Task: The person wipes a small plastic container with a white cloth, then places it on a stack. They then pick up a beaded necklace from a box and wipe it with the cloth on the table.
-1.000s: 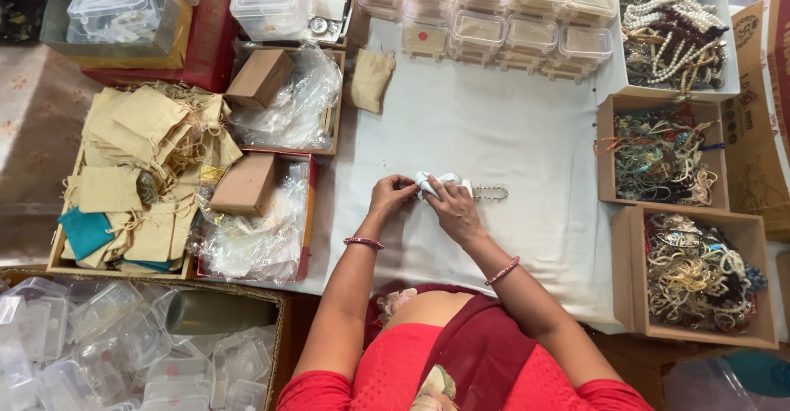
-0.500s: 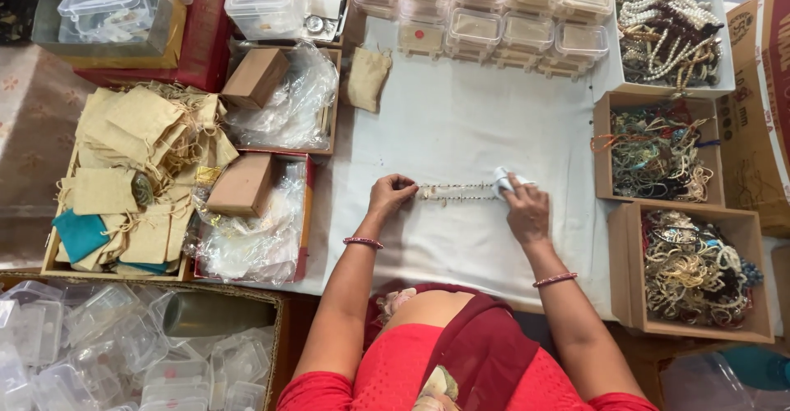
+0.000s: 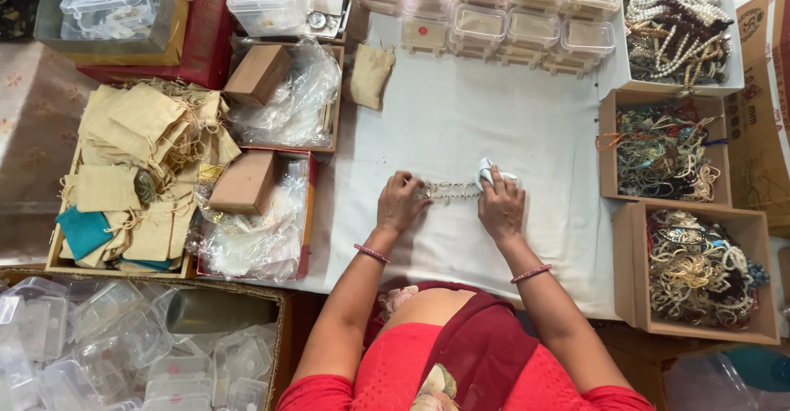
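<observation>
A beaded necklace (image 3: 451, 190) lies stretched across the white cloth (image 3: 461, 115) in front of me. My left hand (image 3: 401, 202) pinches its left end and presses it to the cloth. My right hand (image 3: 501, 207) grips a small white cloth pad (image 3: 487, 171) and rests it on the necklace's right part. Both wrists wear thin bangles.
Three open cardboard boxes of tangled bead jewellery (image 3: 660, 153) stand at the right. Stacked clear lidded boxes (image 3: 494, 12) line the far edge, with a small jute pouch (image 3: 369, 74) beside them. At left are a tray of jute pouches (image 3: 136, 168), plastic bags with brown boxes (image 3: 245, 182), and empty clear boxes (image 3: 107, 345).
My right hand with the white pad slid right along the necklace, then came partway back to the left. My left hand stays on the left end.
</observation>
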